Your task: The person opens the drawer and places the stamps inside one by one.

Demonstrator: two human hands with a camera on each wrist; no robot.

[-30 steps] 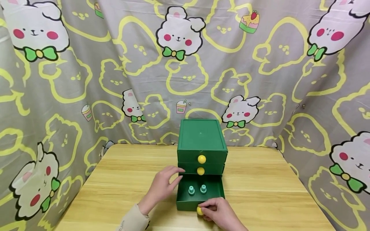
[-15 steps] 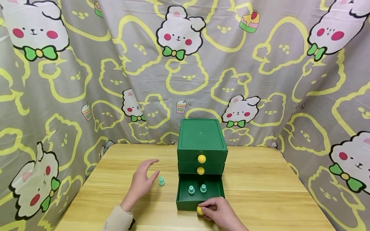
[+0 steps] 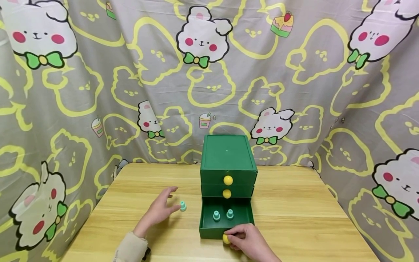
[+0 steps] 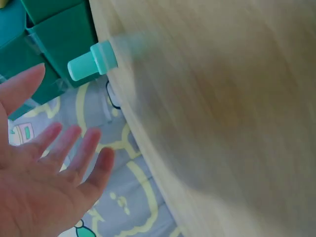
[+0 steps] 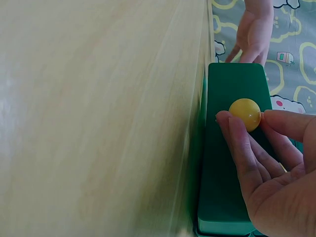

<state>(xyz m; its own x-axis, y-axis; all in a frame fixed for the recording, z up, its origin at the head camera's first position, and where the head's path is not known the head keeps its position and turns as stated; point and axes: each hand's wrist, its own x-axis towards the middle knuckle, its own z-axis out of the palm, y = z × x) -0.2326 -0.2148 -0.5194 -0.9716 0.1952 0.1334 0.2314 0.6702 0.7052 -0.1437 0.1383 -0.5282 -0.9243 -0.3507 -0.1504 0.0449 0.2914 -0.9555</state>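
A green drawer cabinet (image 3: pixel 229 153) with yellow ball knobs stands on the table, its bottom drawer (image 3: pixel 211 233) pulled out. Thumb and fingers of my right hand (image 3: pixel 249 240) pinch that drawer's yellow knob (image 5: pixel 245 114), as the right wrist view shows closely. Inside the drawer stand two small mint-green stepped pegs, a left peg (image 3: pixel 216 216) and a right peg (image 3: pixel 230 214). Another mint-green peg (image 4: pixel 92 61) stands upright on the table left of the cabinet. My left hand (image 3: pixel 159 208) is spread beside it, thumb tip close to the peg and palm holding nothing.
The wooden table (image 3: pixel 294 203) reaches back to a grey curtain (image 3: pixel 209 87) with cartoon rabbits, which also hangs along both sides. Two upper drawers of the cabinet are closed, with an upper knob (image 3: pixel 228 180) and a middle knob (image 3: pixel 227 193) facing front.
My left hand has moved left from the cabinet's side to the loose peg, uncovering it, then lowered slightly with its thumb nearer. The right hand stays on the knob.
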